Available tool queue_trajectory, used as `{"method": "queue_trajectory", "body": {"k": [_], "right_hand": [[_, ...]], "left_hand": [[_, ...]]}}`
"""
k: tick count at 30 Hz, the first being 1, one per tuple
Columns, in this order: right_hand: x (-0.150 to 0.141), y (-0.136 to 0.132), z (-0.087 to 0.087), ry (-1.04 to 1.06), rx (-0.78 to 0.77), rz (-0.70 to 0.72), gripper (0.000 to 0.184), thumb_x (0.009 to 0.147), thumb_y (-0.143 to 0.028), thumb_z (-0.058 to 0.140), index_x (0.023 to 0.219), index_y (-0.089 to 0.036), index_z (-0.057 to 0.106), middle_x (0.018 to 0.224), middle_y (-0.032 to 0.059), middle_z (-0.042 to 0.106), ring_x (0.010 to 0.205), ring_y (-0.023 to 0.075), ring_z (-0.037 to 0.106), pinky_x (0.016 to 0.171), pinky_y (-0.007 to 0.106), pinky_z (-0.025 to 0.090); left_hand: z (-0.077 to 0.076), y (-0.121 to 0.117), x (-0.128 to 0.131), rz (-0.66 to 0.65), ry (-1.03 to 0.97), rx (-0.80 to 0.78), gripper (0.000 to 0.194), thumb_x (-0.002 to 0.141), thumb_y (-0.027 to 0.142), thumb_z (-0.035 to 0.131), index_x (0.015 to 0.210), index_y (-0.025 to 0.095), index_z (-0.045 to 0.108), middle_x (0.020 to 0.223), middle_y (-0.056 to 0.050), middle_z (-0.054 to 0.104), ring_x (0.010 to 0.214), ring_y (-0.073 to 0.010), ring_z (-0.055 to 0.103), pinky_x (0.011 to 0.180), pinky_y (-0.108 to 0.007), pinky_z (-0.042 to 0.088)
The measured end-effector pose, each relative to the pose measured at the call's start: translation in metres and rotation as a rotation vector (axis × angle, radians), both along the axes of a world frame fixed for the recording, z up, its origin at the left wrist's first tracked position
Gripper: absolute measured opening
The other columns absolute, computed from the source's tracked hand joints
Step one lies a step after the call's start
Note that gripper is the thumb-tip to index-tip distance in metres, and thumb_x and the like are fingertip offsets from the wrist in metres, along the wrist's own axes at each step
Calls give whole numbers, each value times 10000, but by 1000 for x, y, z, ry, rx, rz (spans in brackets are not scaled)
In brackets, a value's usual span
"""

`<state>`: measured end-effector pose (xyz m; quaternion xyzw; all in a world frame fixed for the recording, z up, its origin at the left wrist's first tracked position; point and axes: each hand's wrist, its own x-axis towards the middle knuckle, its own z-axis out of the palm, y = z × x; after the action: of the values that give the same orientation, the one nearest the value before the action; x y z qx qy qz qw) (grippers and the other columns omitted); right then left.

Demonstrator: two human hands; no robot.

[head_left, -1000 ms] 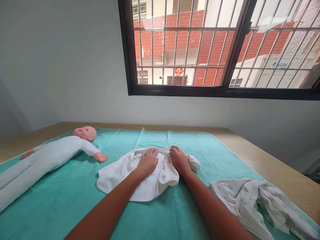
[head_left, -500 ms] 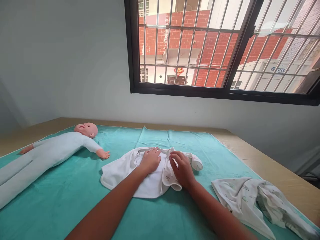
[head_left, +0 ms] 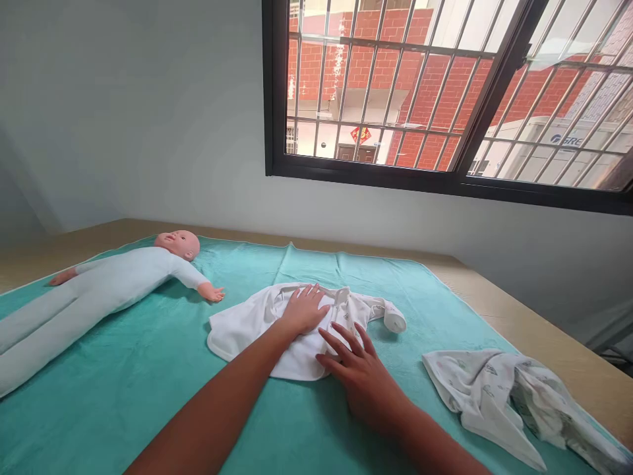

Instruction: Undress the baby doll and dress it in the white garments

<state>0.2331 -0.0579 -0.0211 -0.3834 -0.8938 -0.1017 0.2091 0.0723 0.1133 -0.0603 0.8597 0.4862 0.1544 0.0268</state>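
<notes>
A small white baby top [head_left: 242, 328] lies spread on a turquoise cloth [head_left: 163, 409], its printed sleeve [head_left: 394, 316] stretching to the right. Flat on the middle of the top rests my left hand [head_left: 305, 310], fingers extended. Lower and to the right, my right hand [head_left: 353, 363] has its fingers spread over the top's lower right part; whether all the fingertips touch the fabric I cannot tell. Both hands hide part of the garment's front.
At the left, a baby doll [head_left: 123, 280] in a white bodysuit lies on its back. Crumpled printed baby pants [head_left: 494, 389] are at the right. The wooden tabletop [head_left: 539, 336] borders the cloth, with a wall and a barred window [head_left: 395, 99] behind.
My right hand has moved down toward me, and its fingers have gone from curled to spread. The top's right front panel now lies flatter. My left hand stays on the top.
</notes>
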Motion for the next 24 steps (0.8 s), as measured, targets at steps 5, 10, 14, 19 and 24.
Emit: {"method": "queue_trajectory", "body": {"k": [5, 10, 14, 19, 24], "right_hand": [[4, -1, 6, 2, 114, 58, 300, 805, 12, 491, 931, -223, 628, 1377, 94, 561, 1363, 302, 403, 1148, 654, 187], [9, -13, 22, 25, 127, 197, 290, 850, -18, 456, 887, -261, 609, 985, 27, 730, 1136, 216, 607, 1166, 586, 238], [14, -12, 23, -56, 131, 127, 286, 857, -33, 426, 778, -260, 580, 652, -16, 628, 793, 175, 629, 1158, 520, 280], [23, 0, 14, -123, 152, 42, 244, 899, -105, 450, 753, -254, 577, 631, -11, 586, 690, 167, 544, 1046, 460, 383], [27, 3, 8, 6, 23, -88, 191, 879, -375, 622, 1004, -231, 623, 916, 64, 667, 849, 228, 581, 794, 392, 439]], "left_hand": [[1, -1, 0, 3, -1, -4, 537, 955, 524, 309, 1403, 252, 427, 1560, -56, 314, 1436, -269, 258, 1163, -483, 177], [1, -1, -1, 2, 9, -2, 548, 963, 532, 282, 1403, 240, 430, 1561, -64, 310, 1434, -270, 262, 1164, -482, 178], [0, -1, -2, -1, 13, 3, 549, 966, 537, 273, 1404, 244, 426, 1562, -56, 309, 1436, -264, 256, 1168, -473, 172], [-2, 2, -3, -24, 25, -1, 568, 967, 540, 269, 1462, 270, 341, 1584, -49, 253, 1444, -270, 234, 1166, -488, 163], [-1, 1, -3, -52, 37, -1, 596, 972, 544, 242, 1504, 275, 260, 1595, -62, 216, 1449, -294, 209, 1158, -513, 161]]}}
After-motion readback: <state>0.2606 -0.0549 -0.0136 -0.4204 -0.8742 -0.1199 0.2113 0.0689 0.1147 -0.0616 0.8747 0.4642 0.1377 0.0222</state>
